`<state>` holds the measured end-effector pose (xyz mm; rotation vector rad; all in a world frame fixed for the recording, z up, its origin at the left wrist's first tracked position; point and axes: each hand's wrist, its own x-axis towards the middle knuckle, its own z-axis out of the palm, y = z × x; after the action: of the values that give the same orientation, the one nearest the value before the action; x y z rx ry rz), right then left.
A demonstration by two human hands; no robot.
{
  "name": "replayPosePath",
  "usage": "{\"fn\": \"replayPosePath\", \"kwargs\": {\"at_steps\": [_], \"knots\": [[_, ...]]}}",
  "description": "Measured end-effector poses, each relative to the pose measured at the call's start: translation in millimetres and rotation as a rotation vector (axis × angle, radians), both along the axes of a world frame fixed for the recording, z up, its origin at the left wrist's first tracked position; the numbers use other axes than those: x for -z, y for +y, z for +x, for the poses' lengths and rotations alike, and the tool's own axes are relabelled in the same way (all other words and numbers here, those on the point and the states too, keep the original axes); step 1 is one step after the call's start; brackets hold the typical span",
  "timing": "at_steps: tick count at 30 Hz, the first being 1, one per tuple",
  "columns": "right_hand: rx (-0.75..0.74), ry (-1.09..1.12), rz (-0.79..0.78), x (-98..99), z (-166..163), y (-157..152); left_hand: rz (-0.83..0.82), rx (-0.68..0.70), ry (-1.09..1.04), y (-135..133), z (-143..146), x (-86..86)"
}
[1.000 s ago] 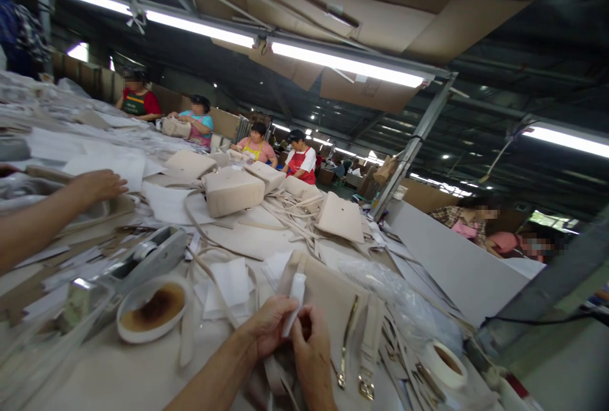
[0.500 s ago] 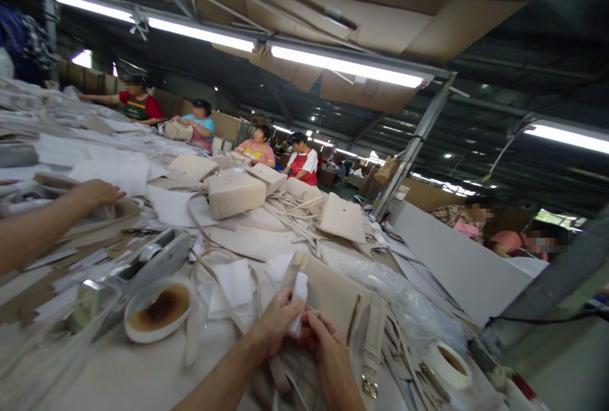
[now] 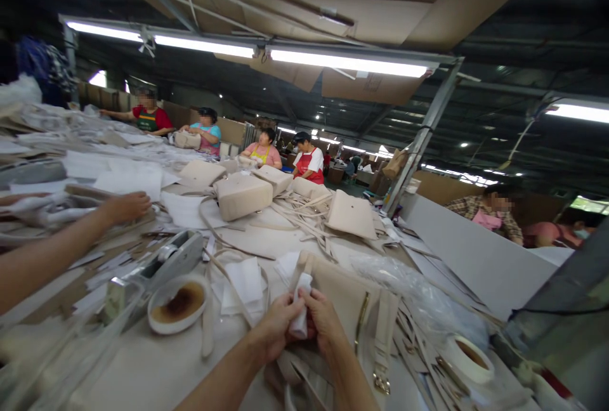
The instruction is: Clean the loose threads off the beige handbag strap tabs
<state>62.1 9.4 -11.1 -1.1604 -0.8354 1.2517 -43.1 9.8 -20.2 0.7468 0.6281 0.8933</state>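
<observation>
Left hand [image 3: 277, 328] and right hand [image 3: 324, 317] pinch a strip [image 3: 302, 290] at left of the bag [image 3: 335, 276]; wrapping looks partway, buckle [image 3: 381, 382] at right uncovered.

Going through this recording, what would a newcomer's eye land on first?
Probably the bright tube lights across the upper view. Next, the beige bags heaped centrally beneath them. At lower centre, the left hand and right hand hold a white strip, with a white dish to their left.

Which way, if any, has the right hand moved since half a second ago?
Yes: judged against the white roll, the right hand has moved left and slightly forward.
</observation>
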Motion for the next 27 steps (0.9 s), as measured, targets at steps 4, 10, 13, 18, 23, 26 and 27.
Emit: {"fn": "replayPosePath", "kwargs": {"at_steps": [4,10,13,18,23,26,27], "knots": [[0.01,0.016,0.041,2.2,-2.7,-1.9,-0.135,0.111,-0.078,-5.3,-13.6,0.1],[-0.211,0.084,0.091,-9.2,3.3,-30.1,-0.129,0.125,-0.116,-1.9,-17.9,3.1],[-0.324,0.126,0.204,-9.1,5.5,-41.8,-0.107,0.132,-0.137,-1.4,-18.3,4.0],[-0.132,-0.05,0.216,7.6,-7.2,-32.0,-0.004,0.155,-0.147,-2.6,-20.5,4.5],[0.051,-0.177,0.231,16.5,-19.7,-27.9,0.03,0.117,-0.017,-1.9,-18.6,6.2],[-0.06,-0.068,0.213,9.4,-16.1,-33.9,0.097,0.072,0.054,-2.0,-14.1,8.6],[-0.14,0.016,0.185,6.5,-13.9,-35.2,0.124,0.062,0.081,-2.0,-12.3,9.6]]}}
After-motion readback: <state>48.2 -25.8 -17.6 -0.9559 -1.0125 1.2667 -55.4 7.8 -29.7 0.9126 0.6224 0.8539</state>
